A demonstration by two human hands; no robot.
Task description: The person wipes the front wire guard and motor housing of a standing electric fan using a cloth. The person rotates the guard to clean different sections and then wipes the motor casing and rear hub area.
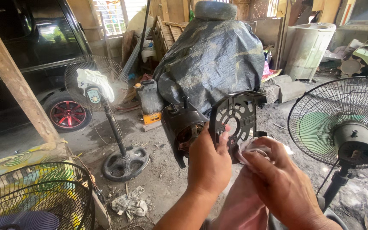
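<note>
Nearest the camera, at the lower left, lies a black wire fan guard (pixel 35 196) with a blue blade behind its bars, and crumpled rags (pixel 129 204) sit on the dirt floor (pixel 162 170) just beside it. Further back stands a pedestal fan (pixel 95 87) with a white cloth draped on its head, a dark car (pixel 30 55) behind it.

In the middle, the left hand (pixel 208 164) is closed round a black fan motor housing (pixel 211 123), fingers wrapped over the edge of its perforated mounting plate, held up in mid-air in front of a tarp-covered heap (pixel 211 55). The right hand (pixel 277 179) has its fingers curled tight on a pinkish rag (pixel 243 196), pressed against the plate's lower right.

The housing looks rigid and moderately heavy at the motor end, so the weight likely sits left of the grip; the plate's rim and cut-outs offer firm, non-slip purchase, though its thin plastic ribs could crack under twisting. The rag is soft and limp.

At the right stands a second pedestal fan (pixel 346 123) with green blades.
</note>
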